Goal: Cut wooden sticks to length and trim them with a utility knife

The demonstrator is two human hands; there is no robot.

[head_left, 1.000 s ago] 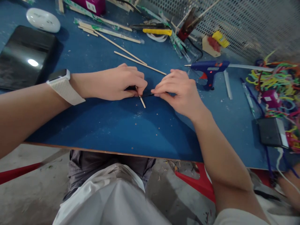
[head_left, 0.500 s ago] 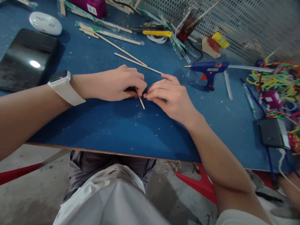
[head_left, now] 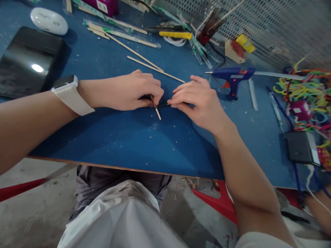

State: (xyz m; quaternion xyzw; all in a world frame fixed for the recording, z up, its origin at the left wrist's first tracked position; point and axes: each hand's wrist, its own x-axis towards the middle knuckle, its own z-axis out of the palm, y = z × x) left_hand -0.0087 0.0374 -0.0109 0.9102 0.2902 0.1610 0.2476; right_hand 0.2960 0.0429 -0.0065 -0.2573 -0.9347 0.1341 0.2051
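Just above the blue tabletop, my left hand (head_left: 142,90) pinches a short wooden stick (head_left: 158,113) that pokes out below its fingertips. A thin dark strand (head_left: 163,105) runs from the stick to my right hand (head_left: 199,100), whose thumb and forefinger are closed on its other end. Whether the strand is thread, wire or elastic I cannot make out. My fingers hide the upper part of the stick. Beyond my hands two long wooden sticks (head_left: 155,69) lie on the table, one end of the nearer close to my right fingers.
A blue glue gun (head_left: 234,77) lies to the right of my hands. Behind are wrapped chopsticks (head_left: 129,37) and a yellow cutter (head_left: 176,35). A black tablet-like slab (head_left: 28,62) and a white case (head_left: 49,21) sit left. Colourful pipe cleaners (head_left: 292,89) and a black adapter (head_left: 301,146) crowd the right.
My right hand has moved right, away from my left hand, and the dark strand now shows stretched between them. My left hand stays on the short stick.
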